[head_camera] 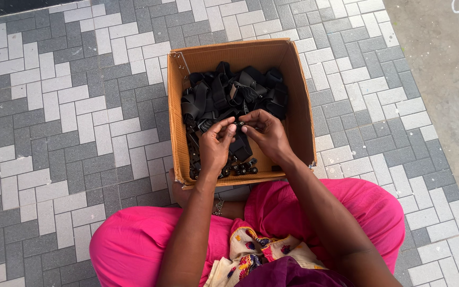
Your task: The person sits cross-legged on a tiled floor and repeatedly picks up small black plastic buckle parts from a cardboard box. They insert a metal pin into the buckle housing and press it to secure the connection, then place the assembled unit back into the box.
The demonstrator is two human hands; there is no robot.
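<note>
A small black fastener piece [240,124] sits pinched between the fingertips of both hands, held just above the open cardboard box [303,101] and over the heap of black webbing straps [229,95] that fills its far half. The left hand [216,144] grips the piece from one side with thumb and forefinger closed on it, the other fingers curled; the right hand [265,133] meets it from the other side, thumb and fingers likewise nipped onto the same small part, so the two sets of fingertips nearly touch. A black strap hangs down from the pinch point between the two palms, into the box. Along the near wall of the box, below the hands, lies a row of small black buckle-like parts [240,170] on the bare brown floor of the carton. The box stands with its flaps open on grey and white herringbone paving [70,122], its near edge touching the knees of the seated person, whose bright pink trousers [134,239] spread to both sides. A patterned cream cloth with red and yellow print [251,250] lies in the lap between the forearms. At far right, the paving gives way to a strip of plain concrete [442,64].
</note>
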